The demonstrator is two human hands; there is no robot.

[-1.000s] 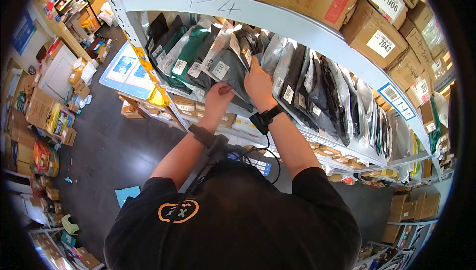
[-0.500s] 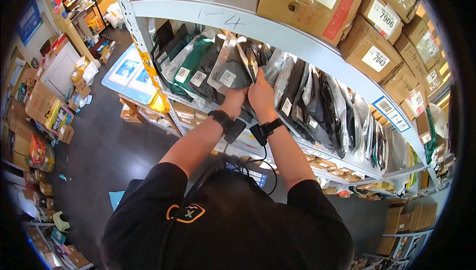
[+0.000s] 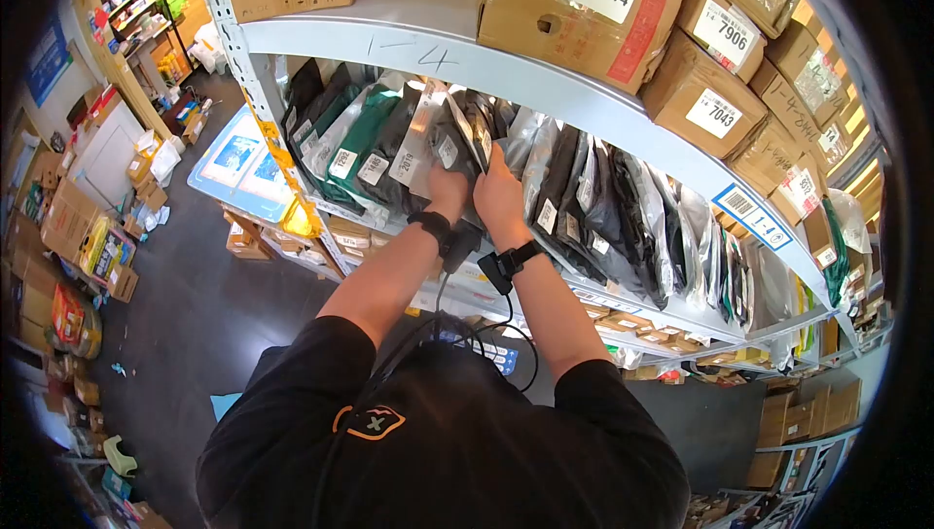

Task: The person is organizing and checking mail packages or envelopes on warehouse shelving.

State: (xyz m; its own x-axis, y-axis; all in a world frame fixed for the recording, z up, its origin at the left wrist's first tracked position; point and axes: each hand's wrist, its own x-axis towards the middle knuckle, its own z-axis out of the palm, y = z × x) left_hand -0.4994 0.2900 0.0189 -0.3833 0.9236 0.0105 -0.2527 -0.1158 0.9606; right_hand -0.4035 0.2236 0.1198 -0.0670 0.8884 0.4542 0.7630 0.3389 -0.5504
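Grey metal rack (image 3: 326, 40), and on it a labelled parcel (image 3: 484, 140) tilted among others, edge pinched by the right hand (image 3: 499, 200); left hand (image 3: 448, 194) at the grey parcel (image 3: 444, 132) just beside, fingers hidden, can't tell its grip!

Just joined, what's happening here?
Someone is working through a row of bagged parcels under the shelf beam marked 1-4. The right hand is at the edge of a labelled bag, apparently pinching it. The left hand is low against the grey bag beside it; its fingertips are hard to make out. Both bags are in the row, with numbered cartons on the level above.
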